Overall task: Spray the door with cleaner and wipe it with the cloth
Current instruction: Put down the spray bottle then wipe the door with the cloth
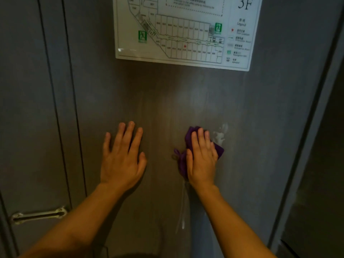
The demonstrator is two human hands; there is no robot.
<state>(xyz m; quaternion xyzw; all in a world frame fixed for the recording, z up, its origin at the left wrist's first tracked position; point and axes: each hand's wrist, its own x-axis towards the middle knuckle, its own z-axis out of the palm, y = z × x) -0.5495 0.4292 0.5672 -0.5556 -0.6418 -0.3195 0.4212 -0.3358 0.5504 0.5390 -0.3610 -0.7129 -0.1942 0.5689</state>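
Observation:
A grey door point(167, 94) fills the view. My right hand point(202, 157) presses a crumpled purple cloth point(181, 161) flat against the door. A patch of white cleaner foam point(220, 135) sits just right of the cloth, and a wet streak point(183, 207) runs down below it. My left hand point(122, 155) lies flat on the door with its fingers spread, holding nothing. No spray bottle is in view.
A white evacuation floor plan marked 3F point(186, 30) is fixed to the door above my hands. A metal door guard point(37, 215) sits on the frame at lower left. The door's right edge and frame point(307, 146) run down the right side.

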